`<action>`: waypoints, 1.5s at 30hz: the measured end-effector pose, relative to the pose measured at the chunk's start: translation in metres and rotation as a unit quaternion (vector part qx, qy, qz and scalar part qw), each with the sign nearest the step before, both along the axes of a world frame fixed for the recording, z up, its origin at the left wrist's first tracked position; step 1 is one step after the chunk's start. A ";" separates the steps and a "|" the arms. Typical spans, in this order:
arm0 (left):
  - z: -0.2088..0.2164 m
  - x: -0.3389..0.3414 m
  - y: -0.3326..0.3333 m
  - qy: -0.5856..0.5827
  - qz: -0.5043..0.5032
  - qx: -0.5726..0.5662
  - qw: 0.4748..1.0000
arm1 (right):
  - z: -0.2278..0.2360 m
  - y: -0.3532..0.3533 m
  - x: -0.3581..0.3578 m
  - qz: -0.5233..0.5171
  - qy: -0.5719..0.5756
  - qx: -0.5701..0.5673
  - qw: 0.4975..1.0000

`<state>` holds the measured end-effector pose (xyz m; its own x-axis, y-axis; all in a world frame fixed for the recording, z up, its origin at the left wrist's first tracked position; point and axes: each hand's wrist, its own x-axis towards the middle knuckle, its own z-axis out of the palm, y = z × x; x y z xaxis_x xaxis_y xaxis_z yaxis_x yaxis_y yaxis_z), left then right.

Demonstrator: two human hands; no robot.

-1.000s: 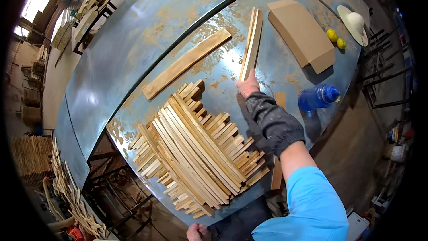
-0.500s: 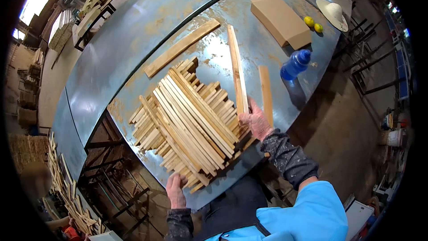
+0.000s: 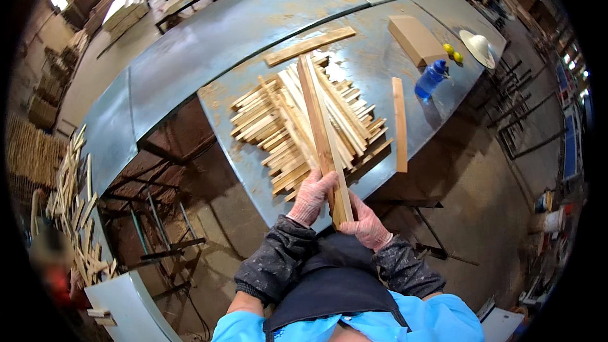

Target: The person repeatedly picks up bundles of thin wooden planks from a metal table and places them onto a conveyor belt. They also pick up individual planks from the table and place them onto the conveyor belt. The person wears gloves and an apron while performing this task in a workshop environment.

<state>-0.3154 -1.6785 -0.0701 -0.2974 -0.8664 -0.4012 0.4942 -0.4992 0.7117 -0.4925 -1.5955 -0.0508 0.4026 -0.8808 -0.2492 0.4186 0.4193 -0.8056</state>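
Observation:
Both my hands, in pale pink knit gloves, hold a long wooden plank (image 3: 322, 136) by its near end. My left hand (image 3: 310, 197) closes on the plank's left side, and my right hand (image 3: 367, 223) grips the right side close to the end. The plank points away from me, above a pile of thin wooden strips (image 3: 256, 117) on the metal table (image 3: 209, 104). Strips in this pile lie in crossing layers, with uneven ends. Part of the pile is hidden behind the plank.
A single board (image 3: 399, 123) lies right of the pile, another board (image 3: 310, 45) behind it. Farther right are a blue bottle (image 3: 431, 80), a cardboard box (image 3: 418, 39), yellow fruits (image 3: 457, 57) and a pale hat (image 3: 478, 49). Loose strips (image 3: 82, 209) heap at far left, near a blurred person.
The plank has come from the pile's right side to in front of my body. My left hand has left the pile's near edge and now grips the plank too. My view has shifted.

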 end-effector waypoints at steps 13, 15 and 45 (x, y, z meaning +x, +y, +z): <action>-0.010 0.110 0.168 -0.306 0.256 0.029 0.916 | -0.013 0.065 0.044 0.137 0.042 0.089 0.986; -0.007 0.110 0.196 -0.263 0.313 0.037 0.912 | -0.021 0.069 0.048 0.177 0.032 0.100 0.979; 0.026 0.063 0.635 -0.044 0.683 -0.046 0.728 | -0.028 0.309 0.112 0.504 0.062 0.079 0.858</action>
<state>-0.2520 -1.0436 -0.0442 0.8897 -0.3540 -0.2883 0.4353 0.4675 0.7694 -0.3803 -1.2863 -0.0791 0.9015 -0.0529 -0.4294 -0.3052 0.6257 -0.7179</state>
